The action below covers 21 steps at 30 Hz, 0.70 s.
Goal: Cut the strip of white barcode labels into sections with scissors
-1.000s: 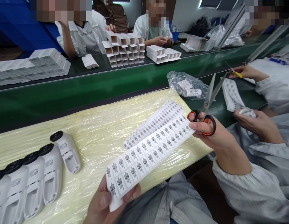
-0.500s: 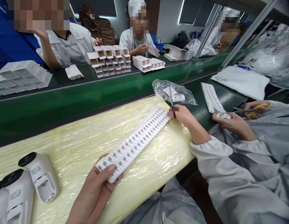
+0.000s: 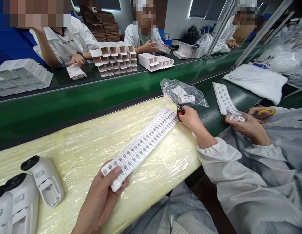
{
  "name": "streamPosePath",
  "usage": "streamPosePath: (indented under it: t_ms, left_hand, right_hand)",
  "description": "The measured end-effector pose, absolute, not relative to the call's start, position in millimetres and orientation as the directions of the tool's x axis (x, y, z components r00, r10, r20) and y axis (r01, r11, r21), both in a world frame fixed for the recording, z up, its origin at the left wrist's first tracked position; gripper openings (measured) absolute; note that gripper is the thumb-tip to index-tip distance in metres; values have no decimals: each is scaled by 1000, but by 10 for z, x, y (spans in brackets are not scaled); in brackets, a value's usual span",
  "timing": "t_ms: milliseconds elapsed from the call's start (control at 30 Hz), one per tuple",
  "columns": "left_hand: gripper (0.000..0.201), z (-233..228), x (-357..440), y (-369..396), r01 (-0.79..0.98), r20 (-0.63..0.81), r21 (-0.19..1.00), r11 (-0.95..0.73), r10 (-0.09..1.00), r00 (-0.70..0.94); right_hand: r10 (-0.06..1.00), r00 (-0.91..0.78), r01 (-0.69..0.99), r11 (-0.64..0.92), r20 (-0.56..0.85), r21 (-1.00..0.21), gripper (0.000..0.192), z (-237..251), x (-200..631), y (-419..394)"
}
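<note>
The left hand [image 3: 99, 191] grips the near end of the label strip [image 3: 141, 146], thumb on top and fingers below. The strip is over the yellow plastic-covered mat [image 3: 85, 162], print side up. Its long side runs on a slant — from the left hand away to the right hand [image 3: 191, 118]. It should be light, thin and bendy, easy to crease, so hold it by its ends. The right hand is closed around scissors [image 3: 181, 110]; I can't tell if its fingertips pinch the strip too. Past them lies a clear plastic bag [image 3: 167, 86], then open white boxes [image 3: 116, 58].
</note>
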State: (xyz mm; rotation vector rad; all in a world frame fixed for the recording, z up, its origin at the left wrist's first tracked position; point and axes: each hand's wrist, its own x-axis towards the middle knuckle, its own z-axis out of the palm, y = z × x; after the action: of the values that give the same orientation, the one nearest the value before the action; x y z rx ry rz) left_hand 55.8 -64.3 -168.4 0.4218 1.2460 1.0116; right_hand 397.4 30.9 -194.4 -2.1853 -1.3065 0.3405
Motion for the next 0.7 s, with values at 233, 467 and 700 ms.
streamPosePath:
  t_ms: [233,467,700]
  left_hand:
    - [50,-1776,578,-662,-405,-526,766,499,849,49]
    - [48,-1847,598,-696,-398,-495,788,470,868,47]
    - [48,-1856,613,-692,-380,-466,805,455,882,67]
  right_hand:
    - [856,494,559,-178,153,-810,34,-1643,3660,-227]
    - [619,-610,13,-617,-495,-787,71,-1824,2981,-1607]
    - [552,-590,118,-664,-590,-739,78,-1985,2633,-1578]
